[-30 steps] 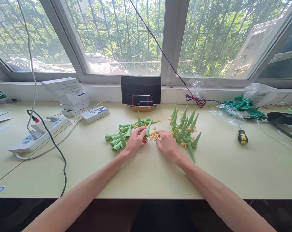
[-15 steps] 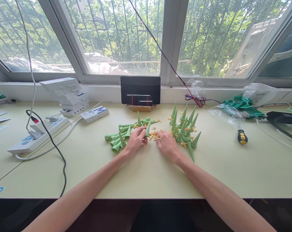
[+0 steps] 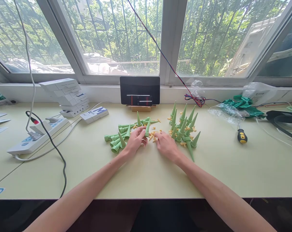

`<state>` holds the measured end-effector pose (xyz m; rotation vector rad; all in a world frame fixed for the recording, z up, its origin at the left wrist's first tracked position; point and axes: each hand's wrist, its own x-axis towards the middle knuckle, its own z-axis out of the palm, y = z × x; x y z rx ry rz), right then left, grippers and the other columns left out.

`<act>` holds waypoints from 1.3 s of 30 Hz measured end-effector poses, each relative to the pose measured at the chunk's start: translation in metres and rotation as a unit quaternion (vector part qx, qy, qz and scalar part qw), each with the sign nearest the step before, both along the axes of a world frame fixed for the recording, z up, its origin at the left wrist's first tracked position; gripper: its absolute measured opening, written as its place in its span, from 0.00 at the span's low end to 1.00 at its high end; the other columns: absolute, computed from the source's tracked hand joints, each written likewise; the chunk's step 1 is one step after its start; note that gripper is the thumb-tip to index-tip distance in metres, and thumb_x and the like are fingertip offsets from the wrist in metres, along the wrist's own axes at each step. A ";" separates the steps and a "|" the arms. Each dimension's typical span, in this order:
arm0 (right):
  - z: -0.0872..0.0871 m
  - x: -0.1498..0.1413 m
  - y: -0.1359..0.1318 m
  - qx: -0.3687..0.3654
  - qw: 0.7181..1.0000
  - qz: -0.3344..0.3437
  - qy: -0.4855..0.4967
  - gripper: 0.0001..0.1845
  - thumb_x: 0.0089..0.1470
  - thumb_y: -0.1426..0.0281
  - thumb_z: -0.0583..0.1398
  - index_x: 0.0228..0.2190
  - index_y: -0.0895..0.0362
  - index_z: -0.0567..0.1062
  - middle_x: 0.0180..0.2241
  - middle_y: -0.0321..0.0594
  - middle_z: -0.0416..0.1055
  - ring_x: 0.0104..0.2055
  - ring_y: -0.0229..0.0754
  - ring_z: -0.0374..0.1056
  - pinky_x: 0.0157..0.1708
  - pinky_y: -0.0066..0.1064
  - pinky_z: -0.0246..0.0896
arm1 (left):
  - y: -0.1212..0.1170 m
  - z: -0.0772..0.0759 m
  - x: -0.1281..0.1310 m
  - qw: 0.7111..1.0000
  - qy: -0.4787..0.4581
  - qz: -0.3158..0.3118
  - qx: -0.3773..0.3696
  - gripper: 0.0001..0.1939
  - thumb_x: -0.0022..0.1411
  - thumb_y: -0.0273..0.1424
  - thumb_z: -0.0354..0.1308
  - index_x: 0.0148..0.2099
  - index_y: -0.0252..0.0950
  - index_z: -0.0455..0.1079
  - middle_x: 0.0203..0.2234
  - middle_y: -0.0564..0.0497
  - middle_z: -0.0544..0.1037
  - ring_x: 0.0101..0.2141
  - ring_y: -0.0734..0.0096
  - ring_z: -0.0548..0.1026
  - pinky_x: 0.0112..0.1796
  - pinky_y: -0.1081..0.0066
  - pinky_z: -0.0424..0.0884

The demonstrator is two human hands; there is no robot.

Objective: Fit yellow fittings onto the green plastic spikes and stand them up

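My left hand is closed around a green plastic plant-watering spike, its point upward. My right hand reaches into a small pile of yellow plastic valves, fingertips pinched together. A yellow valve shows at those fingertips, though most of the grip is hidden. Left of my left hand lie several green spikes without visible yellow parts, some on their sides and some upright. On the right stands a cluster of green spikes with yellow valves on them.
A black tablet and a phone stand by the window. To the left are stacked white boxes, a single box and a power strip with cables. A screwdriver and crumpled plastic wrap lie right.
My right fingertips have shifted slightly among the yellow valves, and one valve now shows above them. My left hand keeps its spike nearly still.
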<state>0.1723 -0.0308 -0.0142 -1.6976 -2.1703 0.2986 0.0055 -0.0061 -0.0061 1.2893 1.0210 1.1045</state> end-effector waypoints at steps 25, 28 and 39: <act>0.004 -0.006 -0.006 0.007 0.997 0.036 0.065 0.05 0.59 0.72 0.52 0.39 0.55 0.65 0.30 0.39 0.70 0.29 0.41 0.64 0.28 0.28 0.48 | 0.000 0.000 0.000 1.000 -0.010 -0.005 -0.004 0.21 0.58 0.42 0.61 0.49 0.34 0.67 0.29 0.50 0.73 0.21 0.74 0.70 0.21 0.72 0.66; 0.002 -0.005 -0.004 0.013 0.995 0.033 0.092 0.05 0.58 0.72 0.53 0.39 0.55 0.65 0.29 0.38 0.71 0.28 0.40 0.64 0.28 0.28 0.50 | 0.001 -0.001 -0.001 1.000 -0.015 -0.007 -0.008 0.22 0.57 0.42 0.61 0.49 0.33 0.67 0.29 0.50 0.73 0.22 0.74 0.71 0.22 0.72 0.67; 0.001 -0.006 -0.003 0.034 0.984 0.053 0.167 0.06 0.60 0.72 0.54 0.38 0.56 0.71 0.31 0.39 0.74 0.34 0.39 0.68 0.35 0.28 0.56 | 0.002 -0.001 -0.001 0.999 -0.019 -0.035 0.005 0.20 0.57 0.42 0.61 0.46 0.32 0.69 0.33 0.48 0.72 0.24 0.75 0.70 0.23 0.72 0.68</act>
